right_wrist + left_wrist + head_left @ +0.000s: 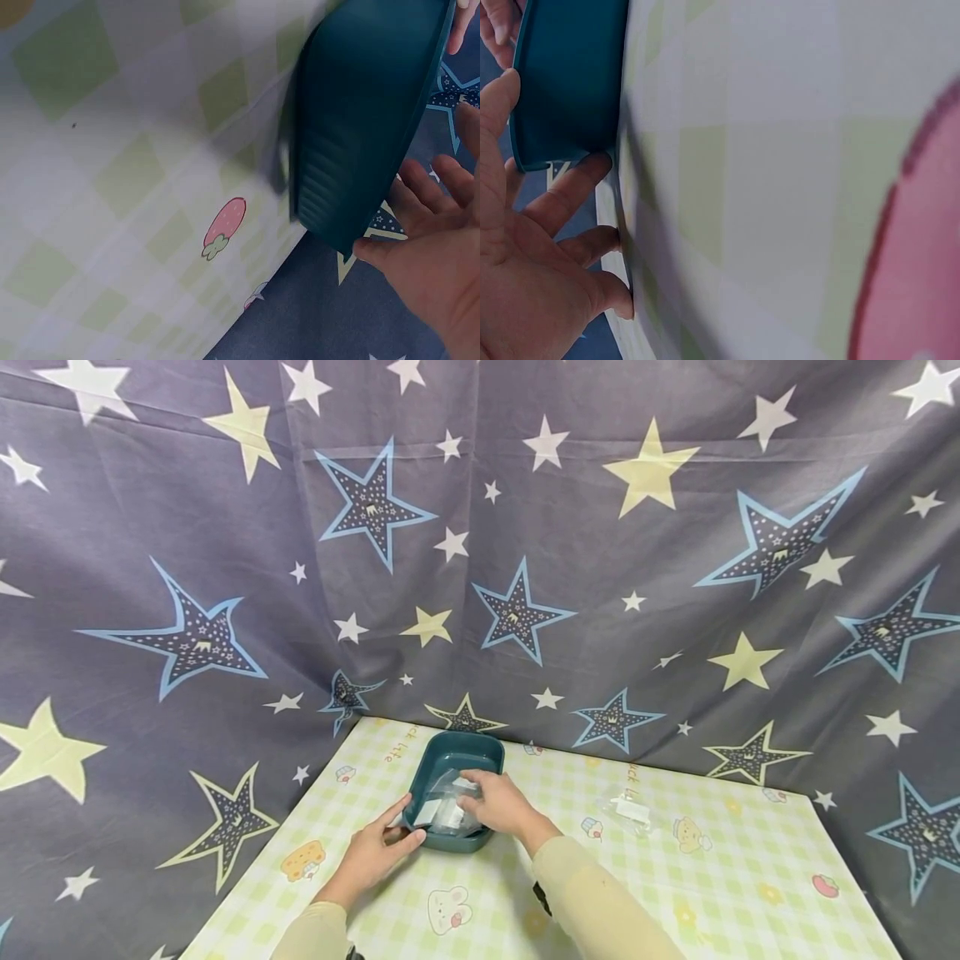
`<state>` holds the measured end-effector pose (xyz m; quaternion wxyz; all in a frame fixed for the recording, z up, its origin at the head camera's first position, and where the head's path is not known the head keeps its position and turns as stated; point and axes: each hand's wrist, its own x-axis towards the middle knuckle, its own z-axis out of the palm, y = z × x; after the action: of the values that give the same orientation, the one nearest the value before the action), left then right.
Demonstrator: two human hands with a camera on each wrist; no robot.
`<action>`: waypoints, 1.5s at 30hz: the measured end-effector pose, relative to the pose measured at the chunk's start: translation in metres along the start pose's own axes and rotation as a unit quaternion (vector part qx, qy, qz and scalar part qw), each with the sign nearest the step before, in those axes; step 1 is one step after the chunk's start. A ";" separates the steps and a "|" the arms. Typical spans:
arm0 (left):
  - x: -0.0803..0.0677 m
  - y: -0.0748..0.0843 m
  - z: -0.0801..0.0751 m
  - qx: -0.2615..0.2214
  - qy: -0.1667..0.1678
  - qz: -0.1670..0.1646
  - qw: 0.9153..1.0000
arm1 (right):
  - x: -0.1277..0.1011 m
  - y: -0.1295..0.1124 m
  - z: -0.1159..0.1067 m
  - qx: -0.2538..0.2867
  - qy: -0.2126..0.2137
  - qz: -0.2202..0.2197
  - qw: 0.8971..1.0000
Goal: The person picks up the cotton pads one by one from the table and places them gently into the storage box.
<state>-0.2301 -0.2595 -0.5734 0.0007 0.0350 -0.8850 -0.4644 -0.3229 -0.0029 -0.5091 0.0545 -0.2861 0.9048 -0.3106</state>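
Observation:
A teal tray (457, 750) stands on the checked tablecloth (720, 877) near the back edge, with clear plastic bags (447, 810) with white labels lying in it. My left hand (401, 831) holds the tray's near left corner, thumb on the rim. In the left wrist view the left hand (555, 120) has its thumb over the rim of the tray (570, 67) and its fingers against the wall. My right hand (472, 789) reaches over the tray and rests its fingers on the bags. In the right wrist view the right hand (431, 225) shows a relaxed palm beside the tray (360, 127).
One more clear bag with a white label (632, 810) lies on the table right of the tray. A dark star-print curtain (525, 568) hangs close behind and at both sides of the table. The cloth carries small cartoon prints (448, 908).

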 end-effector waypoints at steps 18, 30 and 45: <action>0.002 -0.002 0.000 -0.001 0.000 0.004 1.000 | -0.038 0.089 -0.062 -0.026 0.123 0.078 0.989; 0.002 -0.002 0.001 0.000 0.002 0.008 1.000 | -0.114 0.175 -0.126 -0.074 0.130 0.179 0.972; 0.002 -0.001 0.001 -0.006 0.005 0.004 1.000 | -0.145 0.197 -0.131 -0.098 0.070 0.194 0.973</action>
<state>-0.2320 -0.2593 -0.5754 0.0075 0.0333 -0.8822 -0.4697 -0.3338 0.2738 -0.5329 0.0220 -0.0864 0.9708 -0.2227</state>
